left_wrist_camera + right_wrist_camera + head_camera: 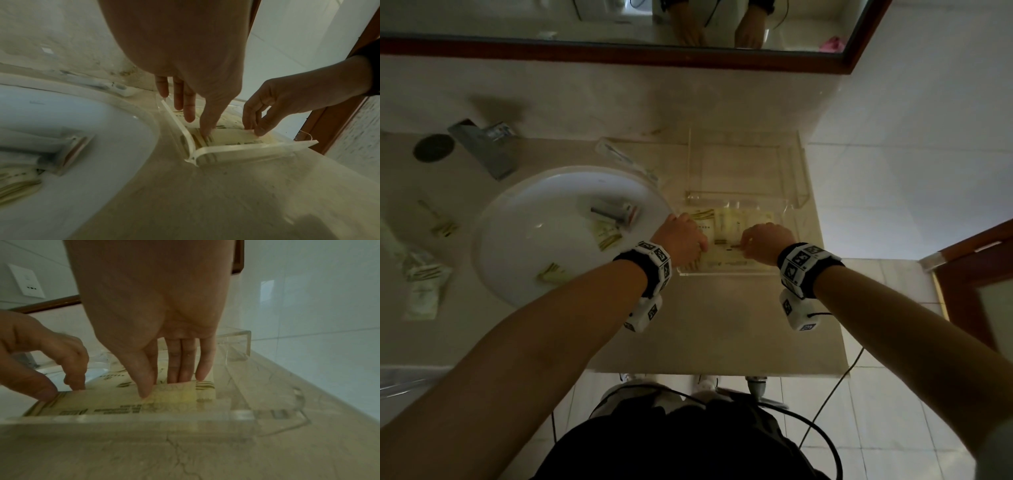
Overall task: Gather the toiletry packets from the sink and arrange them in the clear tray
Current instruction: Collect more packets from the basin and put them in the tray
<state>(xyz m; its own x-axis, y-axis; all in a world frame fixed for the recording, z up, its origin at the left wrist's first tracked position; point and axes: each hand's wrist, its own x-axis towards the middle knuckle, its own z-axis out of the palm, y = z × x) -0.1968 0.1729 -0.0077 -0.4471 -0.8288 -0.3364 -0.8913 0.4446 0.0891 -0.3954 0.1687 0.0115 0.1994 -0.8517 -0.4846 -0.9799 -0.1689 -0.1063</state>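
The clear tray (802, 171) stands on the counter right of the white sink (493, 219). A cream toiletry packet (722, 256) lies along the tray's near wall (144, 418). My left hand (688, 241) pinches its left end between thumb and a fingertip (44, 392). My right hand (763, 241) pinches its right part, thumb in front and fingers behind (164, 387). More cream packets (732, 219) lie behind it in the tray. In the sink lie a tube packet (613, 213) and two flat packets (606, 235) (551, 272).
Several more packets (424, 277) lie on the counter left of the sink. The faucet (482, 147) stands behind the basin, and a wrapped toothbrush (626, 161) lies between sink and tray. A mirror frame (619, 54) runs above. The counter edge is near my body.
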